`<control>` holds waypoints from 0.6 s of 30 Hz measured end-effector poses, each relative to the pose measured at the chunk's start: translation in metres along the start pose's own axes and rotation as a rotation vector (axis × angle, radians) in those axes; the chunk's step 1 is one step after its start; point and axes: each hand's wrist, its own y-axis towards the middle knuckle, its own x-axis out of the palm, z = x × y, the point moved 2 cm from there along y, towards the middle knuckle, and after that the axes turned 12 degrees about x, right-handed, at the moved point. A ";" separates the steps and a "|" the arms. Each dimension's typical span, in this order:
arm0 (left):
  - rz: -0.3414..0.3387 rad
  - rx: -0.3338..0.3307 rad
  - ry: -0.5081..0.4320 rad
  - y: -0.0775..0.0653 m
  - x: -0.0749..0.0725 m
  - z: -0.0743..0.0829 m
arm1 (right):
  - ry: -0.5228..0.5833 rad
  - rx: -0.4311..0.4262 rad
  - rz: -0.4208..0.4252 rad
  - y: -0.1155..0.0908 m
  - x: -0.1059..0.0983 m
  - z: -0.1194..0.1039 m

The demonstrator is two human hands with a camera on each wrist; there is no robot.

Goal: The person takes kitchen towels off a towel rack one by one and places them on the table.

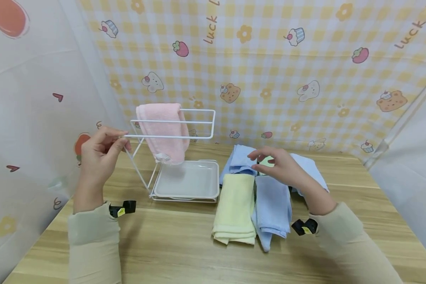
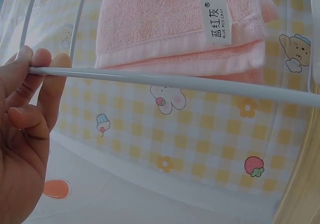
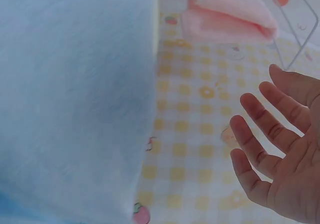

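At the left, my left hand (image 1: 100, 159) pinches the front left corner of a white wire rack (image 1: 170, 137) between thumb and fingers. Over the rack's back bar hangs a folded pink towel (image 1: 165, 150); its printed label (image 2: 216, 14) shows in the left wrist view. My right hand (image 1: 280, 167) hovers with relaxed, parted fingers over a group of folded towels, holding nothing. Below it lie a yellow towel (image 1: 234, 207), a blue towel (image 1: 272, 203), another blue towel (image 1: 243, 158) behind, and a partly hidden green towel (image 1: 266, 161).
A white tray (image 1: 188, 180) sits in the rack's base. One more blue towel (image 1: 310, 171) lies to the right, partly behind my right wrist. Patterned cloth (image 1: 269, 63) hangs along the back edge of the wooden table (image 1: 170, 244), with pale cloth on both sides.
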 end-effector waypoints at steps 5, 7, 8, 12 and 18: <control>0.000 -0.006 0.012 -0.001 0.001 0.000 | 0.048 -0.054 0.007 0.003 -0.001 -0.019; 0.001 -0.008 0.012 -0.001 0.000 0.000 | 0.050 -0.080 0.012 0.004 -0.001 -0.027; 0.005 -0.012 0.001 -0.001 0.000 0.000 | 0.055 -0.089 0.013 0.005 -0.001 -0.031; 0.002 -0.010 -0.002 -0.001 0.001 0.000 | 0.089 -0.106 0.014 0.010 -0.006 -0.047; -0.012 0.007 0.029 0.000 0.001 0.002 | 0.155 -0.150 0.014 0.016 -0.013 -0.068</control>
